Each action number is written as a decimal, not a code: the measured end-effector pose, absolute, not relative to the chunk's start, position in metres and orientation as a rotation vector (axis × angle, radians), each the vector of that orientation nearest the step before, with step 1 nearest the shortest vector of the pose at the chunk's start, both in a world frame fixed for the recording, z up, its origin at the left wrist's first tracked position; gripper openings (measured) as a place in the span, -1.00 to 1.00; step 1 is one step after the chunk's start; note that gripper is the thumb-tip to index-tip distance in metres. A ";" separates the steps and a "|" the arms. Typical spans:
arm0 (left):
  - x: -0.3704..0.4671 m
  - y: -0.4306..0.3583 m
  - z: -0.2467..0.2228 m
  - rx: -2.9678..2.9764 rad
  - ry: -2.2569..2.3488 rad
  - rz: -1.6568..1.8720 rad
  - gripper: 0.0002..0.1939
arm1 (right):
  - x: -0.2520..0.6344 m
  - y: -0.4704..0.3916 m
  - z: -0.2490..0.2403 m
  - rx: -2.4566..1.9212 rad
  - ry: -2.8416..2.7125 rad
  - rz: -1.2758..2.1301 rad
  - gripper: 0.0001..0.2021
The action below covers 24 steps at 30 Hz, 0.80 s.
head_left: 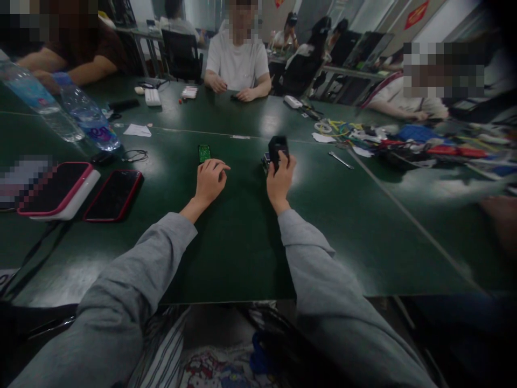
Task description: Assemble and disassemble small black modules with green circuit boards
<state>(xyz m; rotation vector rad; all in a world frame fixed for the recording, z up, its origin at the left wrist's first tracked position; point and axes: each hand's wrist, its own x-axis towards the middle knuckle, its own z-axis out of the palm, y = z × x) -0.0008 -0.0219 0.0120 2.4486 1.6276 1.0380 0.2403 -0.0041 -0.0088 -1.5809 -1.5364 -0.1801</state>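
A black, blocky object (278, 145) with a matte look is held upright in the right hand (281, 180), its lower part clasped between the thumb on one side and the curled fingers on the other; just left of those fingertips, a small piece with pale and silvery parts (265, 160) is partly hidden behind the black object, and whether the two are joined cannot be told; by the left hand (210, 182), the fingers are bent and held close together, with one stretched out towards the right; just beyond their knuckles a flat rectangular green board (204, 153) is seen, dark at the edge and finely patterned on its face, its near end covered by the fingers; whether it is pinched or only touched cannot be told; both hands are held over a smooth, dark green table (242, 242), by which light is reflected in soft patches; to the left of the left fingers, a thin, looped dark cable (136, 156) is laid, and nearer the body a glossy black phone (114, 195) is framed by a red rim; farther left and beyond those fingers, a ribbed, clear plastic bottle (89, 113) with a blue cap is seen; to the right of the right fingers, a slim, shiny metal tool (340, 160) is placed at a slant, and farther right a tangled heap of cables (424, 145) in yellow, red, blue and black is spread; both forearms are covered by soft grey sleeves (121, 280), creased at the elbows.
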 end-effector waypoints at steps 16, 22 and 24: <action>-0.002 -0.008 -0.001 2.180 1.917 1.206 -0.58 | 0.201 -0.001 -0.014 -1.486 -1.811 -0.132 -0.56; -0.004 0.003 -0.011 2.180 1.900 1.140 -0.53 | 0.200 -0.001 -0.016 -1.478 -1.927 -0.079 -0.54; -0.007 0.008 -0.015 2.155 1.894 1.130 -0.53 | 0.200 -0.001 -0.016 -1.479 -1.931 -0.074 -0.54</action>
